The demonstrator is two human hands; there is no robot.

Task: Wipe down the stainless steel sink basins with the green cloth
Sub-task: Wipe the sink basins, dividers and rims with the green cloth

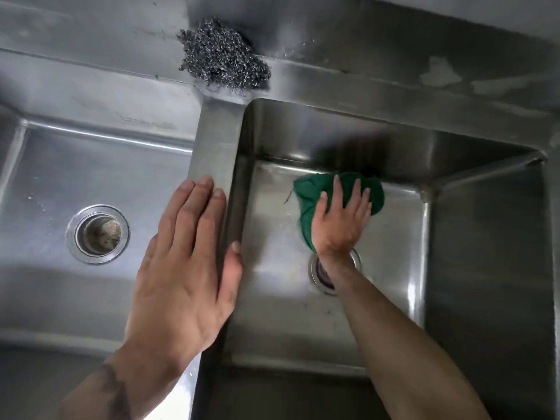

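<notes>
I look down on a stainless steel double sink. In the right basin [391,237] my right hand [342,219] presses the crumpled green cloth [309,192] flat against the basin floor near the back wall, fingers spread and straight. The cloth sticks out to the left and beyond my fingertips. My left hand [185,262] rests flat on the divider [216,140] between the basins, fingers straight, thumb hanging over the right basin's edge. The left basin [60,177] lies to the left with an open drain [98,234].
A steel wool scrubber [224,57] sits on the back ledge above the divider. The right basin's drain [321,274] is partly hidden under my right wrist. The back ledge [424,86] shows pale smears at the right.
</notes>
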